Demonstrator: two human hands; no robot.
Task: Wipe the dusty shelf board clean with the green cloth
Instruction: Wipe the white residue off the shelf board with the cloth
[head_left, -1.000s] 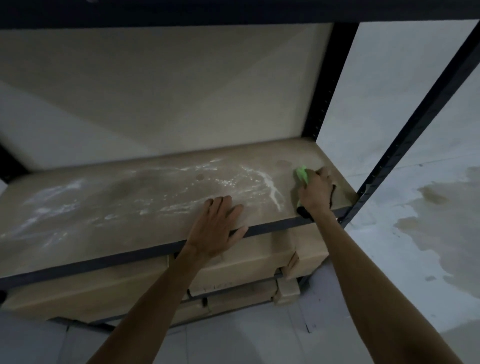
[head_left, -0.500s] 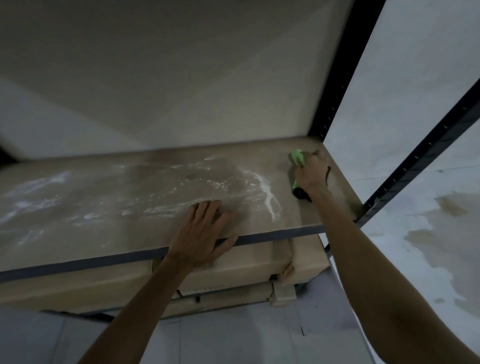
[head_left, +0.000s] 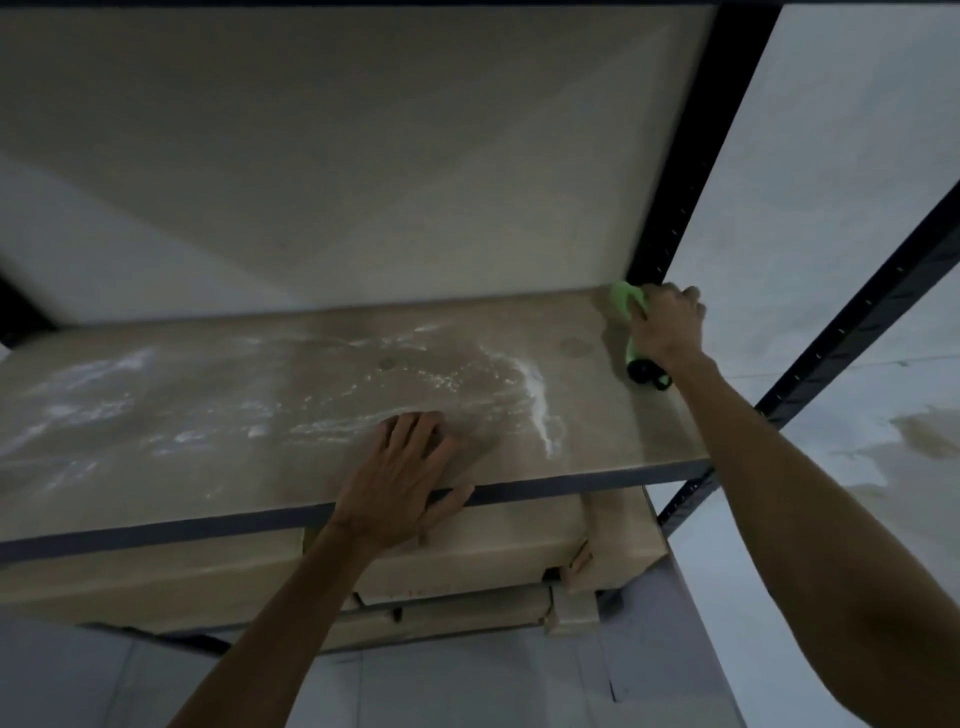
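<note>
Most of the white dust (head_left: 536, 397) lies left of where the cloth is, doesn't it?

Yes. The bright green cloth (head_left: 623, 304) is right up in the back right corner of the pale tan wooden shelf board (head_left: 597, 415), just beside the black perforated metal upright (head_left: 675, 197). The right hand (head_left: 667, 327) has its fingers curled over the cloth and presses it down on the board.

And the other one?

The left hand (head_left: 400, 483) is spread flat near the front edge, fingers on the dusty patch, thumb hooked over the dark front rail (head_left: 571, 487). Bracing, I'd say.

So how would you do this pass well?

Begin from that corner and draw the cloth in one long pull, flat and with even pressure, so the powder is gathered and not flicked into the air. That thick white ridge in the middle wants a clean, folded face of cloth; I'd guess it smears otherwise.

And the bracing hand?

It sits on dust itself, so it will have to lift off before the cloth comes through, or it leaves a print. The brown cardboard boxes (head_left: 493, 551) stacked just under the board would catch whatever goes over the front edge, so better to bunch the dust into the cloth.

There's something dark (head_left: 647, 371) below the wrist.

I see it, at the near end of the green. I can't tell what it is.
</note>
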